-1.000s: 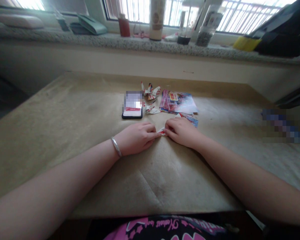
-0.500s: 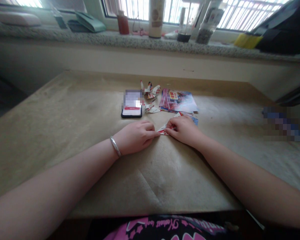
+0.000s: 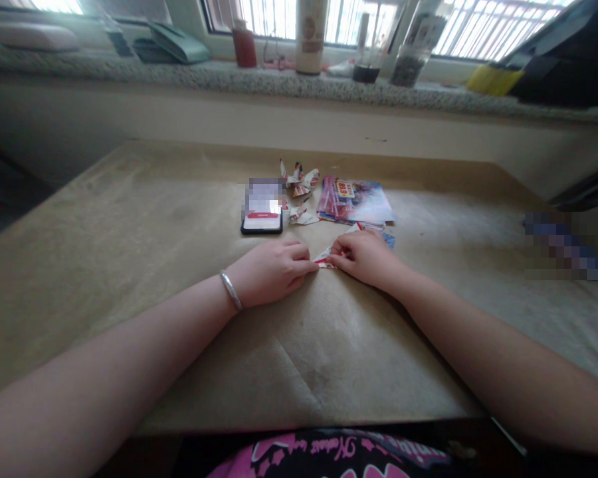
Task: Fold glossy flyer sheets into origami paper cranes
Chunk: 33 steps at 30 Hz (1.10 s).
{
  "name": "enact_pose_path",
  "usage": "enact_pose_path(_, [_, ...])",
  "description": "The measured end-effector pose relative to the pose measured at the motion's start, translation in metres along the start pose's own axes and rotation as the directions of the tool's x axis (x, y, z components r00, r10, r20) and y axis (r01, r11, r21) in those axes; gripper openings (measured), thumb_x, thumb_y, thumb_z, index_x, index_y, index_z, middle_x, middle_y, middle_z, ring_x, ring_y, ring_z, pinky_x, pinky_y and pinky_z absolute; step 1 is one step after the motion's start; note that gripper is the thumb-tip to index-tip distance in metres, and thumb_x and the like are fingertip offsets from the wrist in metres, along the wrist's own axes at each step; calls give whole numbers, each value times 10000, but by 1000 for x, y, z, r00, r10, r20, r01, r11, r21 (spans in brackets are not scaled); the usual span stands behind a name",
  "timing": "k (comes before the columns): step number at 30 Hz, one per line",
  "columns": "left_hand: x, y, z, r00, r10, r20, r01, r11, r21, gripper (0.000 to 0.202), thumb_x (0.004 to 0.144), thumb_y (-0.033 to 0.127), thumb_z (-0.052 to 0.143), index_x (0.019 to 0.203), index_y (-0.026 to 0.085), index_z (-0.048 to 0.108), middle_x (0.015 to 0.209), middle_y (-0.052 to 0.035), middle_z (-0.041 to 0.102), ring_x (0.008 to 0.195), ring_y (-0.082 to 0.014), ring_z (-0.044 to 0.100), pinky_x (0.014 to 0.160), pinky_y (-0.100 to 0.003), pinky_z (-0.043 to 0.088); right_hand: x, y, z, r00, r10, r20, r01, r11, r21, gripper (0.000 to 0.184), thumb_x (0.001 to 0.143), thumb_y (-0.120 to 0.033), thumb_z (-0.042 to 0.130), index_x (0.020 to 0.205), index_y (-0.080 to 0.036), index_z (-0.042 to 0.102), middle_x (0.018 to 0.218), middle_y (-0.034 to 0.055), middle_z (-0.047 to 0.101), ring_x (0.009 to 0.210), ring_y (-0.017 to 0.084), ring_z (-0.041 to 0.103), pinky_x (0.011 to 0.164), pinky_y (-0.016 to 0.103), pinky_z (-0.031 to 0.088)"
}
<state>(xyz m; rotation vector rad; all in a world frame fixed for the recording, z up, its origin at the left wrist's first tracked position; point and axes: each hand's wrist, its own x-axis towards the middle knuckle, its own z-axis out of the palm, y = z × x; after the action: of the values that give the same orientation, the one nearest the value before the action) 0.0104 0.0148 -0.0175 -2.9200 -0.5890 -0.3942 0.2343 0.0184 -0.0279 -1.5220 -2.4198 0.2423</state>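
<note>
A folded piece of printed paper, white with red, lies on the table between my hands. The index fingertip of my left hand presses on its left corner, the other fingers curled under. My right hand pinches the paper from the right and covers much of it. Just behind stands a stack of colourful printed sheets. Folded paper figures sit left of the stack, with a phone beside them, its screen lit and partly blurred out.
The tan-covered table reaches to the wall. On the granite windowsill stand a red container, a tall bottle, a glass jar, a yellow object and a green case. A blurred-out item lies at the right.
Almost nothing differs. Both hands stay at the folded paper, with only a very slight shift of the fingers and of the view.
</note>
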Motion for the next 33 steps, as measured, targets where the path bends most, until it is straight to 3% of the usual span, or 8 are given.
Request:
enact_pose_path(8, [2, 1, -1, 1000, 26, 6, -26, 998, 58, 236, 896, 185, 472, 1004, 160, 681, 872, -71, 630, 787, -171, 565, 698, -282, 480, -1, -3, 0, 1000, 12, -1, -12, 1000, -25, 128, 820, -309, 610, 771, -203, 661, 791, 25, 710, 773, 199, 614, 766, 351, 325])
enact_pose_path(19, [1, -9, -7, 994, 85, 66, -85, 996, -8, 281, 918, 189, 439, 1096, 168, 656, 966, -60, 666, 900, -186, 575, 769, -297, 489, -3, -2, 0, 1000, 9, -4, -9, 1000, -21, 132, 820, -320, 617, 768, -206, 658, 795, 19, 710, 792, 203, 615, 775, 352, 320])
enact_pose_path(33, [-1, -13, -13, 995, 67, 78, -60, 995, -85, 284, 883, 165, 452, 1042, 189, 686, 1021, -54, 686, 918, -175, 594, 790, -279, 494, -3, 0, 1, 1000, 17, 3, -17, 1000, 13, 142, 815, -320, 614, 760, -199, 665, 784, 26, 709, 756, 188, 601, 746, 339, 312])
